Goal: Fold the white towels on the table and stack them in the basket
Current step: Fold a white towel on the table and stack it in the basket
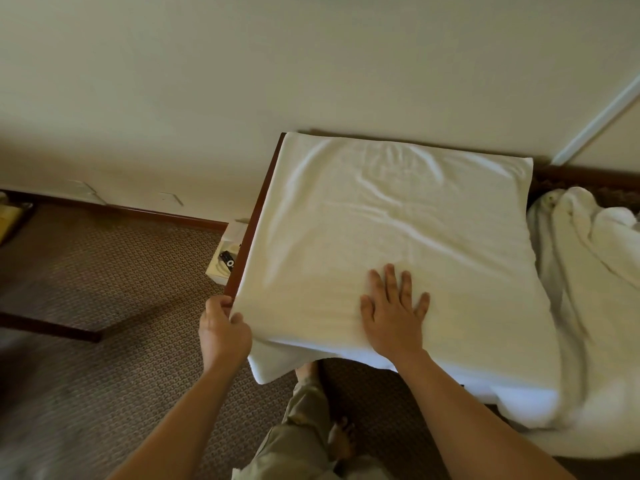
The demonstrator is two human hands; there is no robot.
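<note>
1. Nearest, at 6 o'clock: person's legs in olive trousers (304, 441) and a bare foot, standing on patterned brown carpet (114, 278). Open floor runs from 7 to 9 o'clock, w/ a dark wood bar (52, 328) lying across it at 8 o'clock.
2. Left hand (221, 327), approx 7 o'clock of the towel: thumb on top and fingers curled under, pinching the towel's near-left corner right at the table edge.
3. Right hand (394, 317): fingers straight and spread, palm pressing flat on the towel's near-centre part.
4. White towel (381, 220) lies spread over the table top, lightly wrinkled toward 12 o'clock; its near edge droops over the table's front, lowest at 7 o'clock.
5. Table (254, 216): only the dark wood left edge shows, running from 7 to 11 o'clock; towel covers the rest.
6. At 3 o'clock, touching the towel's right edge: a crumpled heap of white towels (588, 289).
7. At 9 o'clock of the table, low beside its edge: a small white box (225, 258), open top, a small black item inside; can't tell what it is.
8. Far: cream wall (242, 81) w/ dark baseboard, 10 to 2 o'clock; table back edge sits close to it.
</note>
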